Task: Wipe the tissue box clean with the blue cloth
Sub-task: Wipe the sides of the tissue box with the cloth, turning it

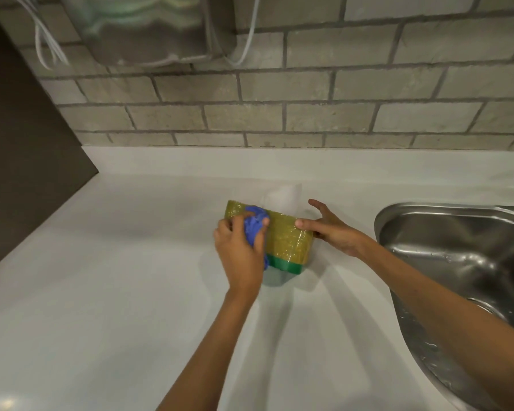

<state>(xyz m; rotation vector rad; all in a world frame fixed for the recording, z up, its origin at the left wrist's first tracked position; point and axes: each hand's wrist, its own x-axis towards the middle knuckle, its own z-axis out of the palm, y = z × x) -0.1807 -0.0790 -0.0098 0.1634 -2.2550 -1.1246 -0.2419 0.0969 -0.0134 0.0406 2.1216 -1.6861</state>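
Two hands at work at centre frame, wiping step in progress. Tissue box [285, 237], yellow-gold with a green band along its lower edge, standing on the white tabletop [116, 277] just left of the steel sink [445, 241], with a white tissue [282, 194] rising from its top toward the brick wall [279, 114]. Left hand [239, 252] closed around the bunched blue cloth [254, 225], fingers [241, 219] curled over the wad and pressing it against the near face of the box at its left end. Right hand [334, 229] steadying the box at its right end: fingers spread, thumb laid on the near face, remaining fingers reaching past the far corner, holding nothing else. Judged about midway: left part of the near face under the cloth, right part and green band uncovered. Next move, as judged: drawing the cloth rightward across the face toward the bracing thumb, then shifting that thumb to expose the covered patch; firm bracing needed, since the light box is likely to slide or tip
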